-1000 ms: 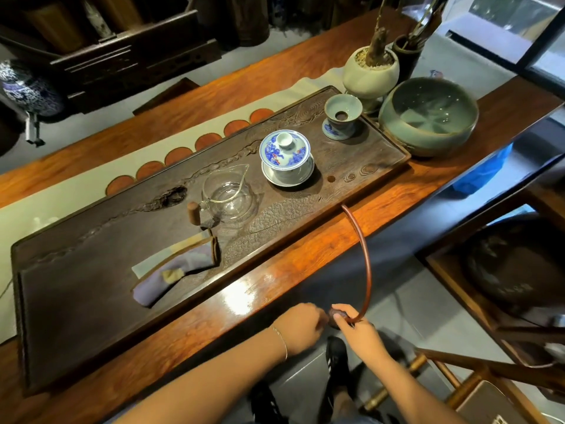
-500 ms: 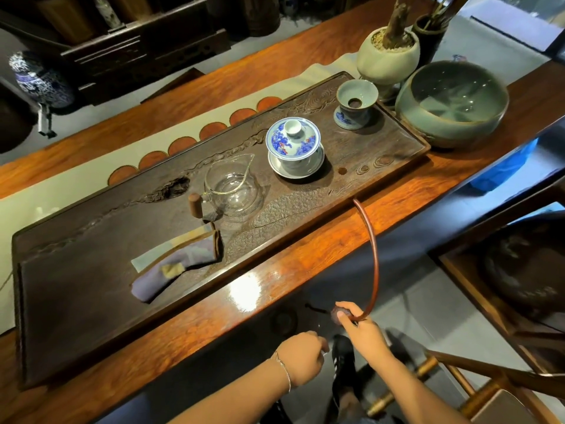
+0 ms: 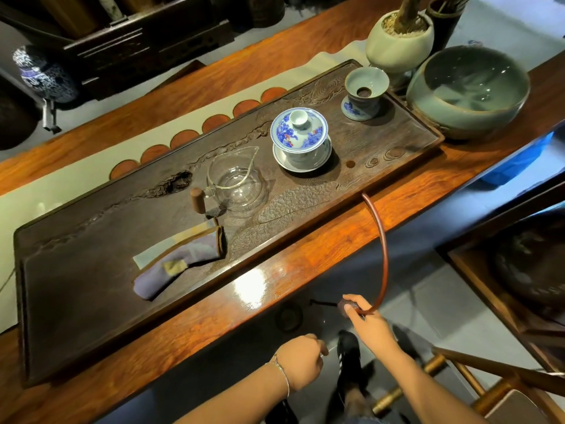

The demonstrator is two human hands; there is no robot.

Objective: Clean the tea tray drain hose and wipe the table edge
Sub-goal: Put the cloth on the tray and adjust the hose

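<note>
Reddish-brown and thin, the rubber drain hose [image 3: 383, 252] leaves the near rim of the dark carved wooden tea tray [image 3: 76, 286], crosses the polished orange-brown wooden surface [image 3: 330, 243] and curves down past its edge toward the floor. From the head view (the only one given), the right hand [image 3: 365, 316] has its fingers [image 3: 351, 302] pinched around the hose's dark bulb-like end, below and in front of the surface edge. The left hand [image 3: 302, 361], a thin bracelet at the wrist, hangs apart from the hose with its fingers curled in a loose fist; whether it holds anything small I cannot tell.

On the tray sit a clear glass pitcher with a wooden handle [image 3: 234, 183], a blue-and-white lidded porcelain cup on its saucer [image 3: 299, 139], a pale green strainer cup on a blue-patterned stand [image 3: 365, 93] and a folded purple-grey cloth [image 3: 179, 261]. A large green glazed bowl [image 3: 467, 90] stands just beyond the tray's right end.

My judgement is that the work sits early, in the hose part: the hose end is in hand, but nothing shows it rinsed or wiped. The cloth lies untouched on the tray, so wiping the surface edge appears still to come.

No brand, label or readable writing shows anywhere.
</note>
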